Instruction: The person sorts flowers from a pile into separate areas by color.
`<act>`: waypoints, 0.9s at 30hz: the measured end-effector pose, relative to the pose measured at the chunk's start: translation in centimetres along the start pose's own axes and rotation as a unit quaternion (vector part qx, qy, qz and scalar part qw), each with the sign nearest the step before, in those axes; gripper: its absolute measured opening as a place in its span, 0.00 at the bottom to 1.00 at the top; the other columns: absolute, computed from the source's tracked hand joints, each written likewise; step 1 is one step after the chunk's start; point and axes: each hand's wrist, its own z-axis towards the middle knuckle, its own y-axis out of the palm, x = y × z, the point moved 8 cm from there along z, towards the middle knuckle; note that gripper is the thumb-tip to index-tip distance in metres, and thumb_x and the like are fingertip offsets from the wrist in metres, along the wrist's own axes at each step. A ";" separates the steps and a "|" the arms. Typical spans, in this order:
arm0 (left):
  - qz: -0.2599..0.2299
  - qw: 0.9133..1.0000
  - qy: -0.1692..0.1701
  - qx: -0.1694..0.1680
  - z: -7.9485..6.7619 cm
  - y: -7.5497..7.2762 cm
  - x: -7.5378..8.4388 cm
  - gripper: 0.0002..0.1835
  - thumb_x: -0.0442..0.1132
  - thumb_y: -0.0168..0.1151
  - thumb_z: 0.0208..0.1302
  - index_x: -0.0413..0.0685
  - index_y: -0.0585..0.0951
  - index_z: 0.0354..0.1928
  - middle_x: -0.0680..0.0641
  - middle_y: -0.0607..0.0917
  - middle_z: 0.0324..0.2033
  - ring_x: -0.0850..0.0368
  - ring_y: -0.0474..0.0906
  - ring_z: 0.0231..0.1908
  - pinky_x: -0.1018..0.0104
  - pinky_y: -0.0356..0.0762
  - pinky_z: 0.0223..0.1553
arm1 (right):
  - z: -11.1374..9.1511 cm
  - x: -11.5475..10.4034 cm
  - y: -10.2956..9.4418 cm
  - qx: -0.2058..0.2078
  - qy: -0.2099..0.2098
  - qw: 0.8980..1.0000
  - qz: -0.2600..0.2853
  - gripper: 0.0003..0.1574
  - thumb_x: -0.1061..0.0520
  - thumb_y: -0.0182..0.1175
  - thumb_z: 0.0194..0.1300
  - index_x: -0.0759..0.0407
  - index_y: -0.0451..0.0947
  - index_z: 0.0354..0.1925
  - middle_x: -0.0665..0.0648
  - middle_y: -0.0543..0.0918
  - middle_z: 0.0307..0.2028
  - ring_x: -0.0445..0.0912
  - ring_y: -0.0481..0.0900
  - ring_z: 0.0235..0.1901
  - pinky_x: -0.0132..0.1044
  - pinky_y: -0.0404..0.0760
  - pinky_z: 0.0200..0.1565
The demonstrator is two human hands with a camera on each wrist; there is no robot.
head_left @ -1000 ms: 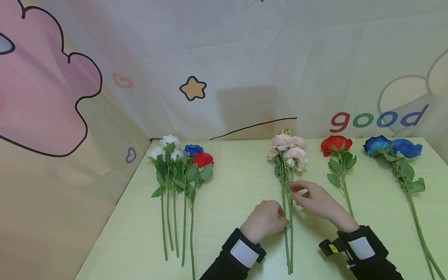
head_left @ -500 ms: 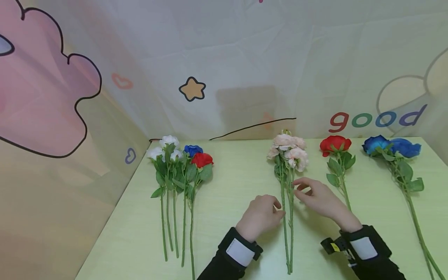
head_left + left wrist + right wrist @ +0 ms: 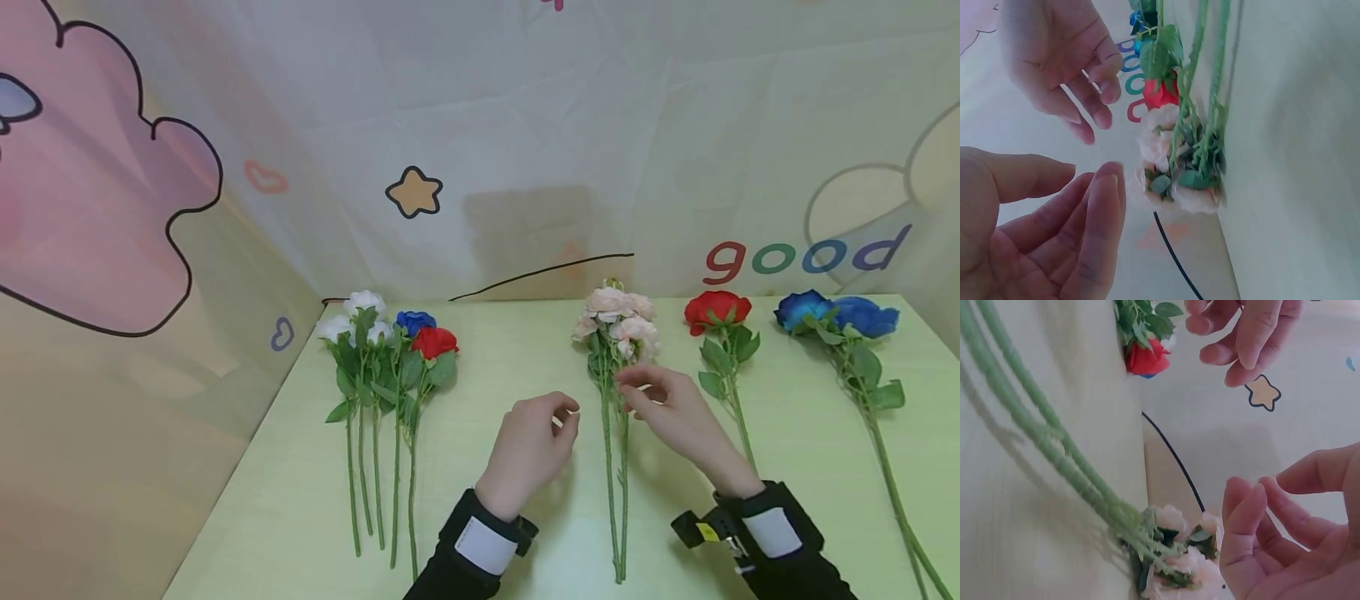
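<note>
Two long-stemmed pale pink flowers or sprays [image 3: 617, 317] lie on the table, blooms toward the back wall and green stems [image 3: 609, 492] toward me. My left hand [image 3: 528, 446] hovers to the left of these stems, fingers loosely bent, nothing between them. Over the upper stems, just below the blooms, is my right hand [image 3: 675, 417]; it overlaps them in the head view. The right wrist view shows the right hand's fingers [image 3: 1244, 512] apart from the stems, with nothing held. In the left wrist view, the pink blooms [image 3: 1166, 156] stand beyond both hands.
On the left lies a row of white flowers [image 3: 363, 304], a blue one [image 3: 415, 321] and a red one [image 3: 435, 342]. A single red rose [image 3: 717, 311] is right of the pink flowers, and blue roses [image 3: 866, 317] lie farther right. A printed cloth [image 3: 510, 125] hangs behind the table.
My left hand has let go of the pink flowers' stems and moved up and left, away from them. The right hand has shifted slightly toward the blooms. The flowers lie where they were.
</note>
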 end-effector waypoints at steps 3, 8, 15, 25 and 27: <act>0.005 1.000 0.003 0.016 -0.3 -0.9 -0.5 0.08 0.36 0.61 0.70 0.44 0.87 0.44 0.49 0.90 0.34 0.67 0.80 0.25 0.80 0.72 0.27 | 0.1 -0.4 0.6 -0.005 0.005 1.000 0.022 0.17 0.60 0.55 0.74 0.69 0.77 0.56 0.69 0.84 0.49 0.43 0.85 0.35 0.32 0.84 0.38; 0.023 0.999 -0.005 0.039 -0.7 -2.3 -1.8 0.08 0.36 0.62 0.70 0.45 0.87 0.45 0.48 0.90 0.36 0.62 0.84 0.29 0.77 0.75 0.30 | 0.3 -0.9 1.4 0.002 0.019 0.998 0.056 0.17 0.59 0.54 0.75 0.68 0.77 0.56 0.67 0.84 0.47 0.42 0.83 0.35 0.32 0.83 0.38; 0.045 0.997 -0.023 0.058 -1.5 -4.4 -3.5 0.08 0.36 0.62 0.70 0.45 0.86 0.46 0.47 0.91 0.37 0.57 0.85 0.32 0.72 0.77 0.32 | 0.7 -2.0 2.5 0.009 0.027 0.988 0.151 0.18 0.62 0.53 0.75 0.72 0.74 0.57 0.59 0.86 0.41 0.36 0.82 0.34 0.28 0.83 0.40; 0.079 0.993 -0.038 0.078 -3.0 -7.0 -5.8 0.08 0.36 0.62 0.69 0.44 0.86 0.45 0.46 0.90 0.37 0.55 0.85 0.31 0.71 0.78 0.30 | 1.4 -3.1 5.5 -0.007 0.065 0.972 0.224 0.18 0.63 0.51 0.75 0.72 0.72 0.57 0.45 0.85 0.35 0.35 0.83 0.33 0.28 0.82 0.38; 0.086 0.992 -0.043 0.083 -3.4 -7.5 -6.4 0.08 0.35 0.62 0.68 0.43 0.86 0.45 0.46 0.90 0.36 0.55 0.85 0.31 0.70 0.78 0.30 | 1.5 -3.2 6.3 -0.011 0.072 0.970 0.232 0.17 0.64 0.51 0.74 0.72 0.72 0.57 0.45 0.85 0.34 0.35 0.83 0.33 0.28 0.81 0.38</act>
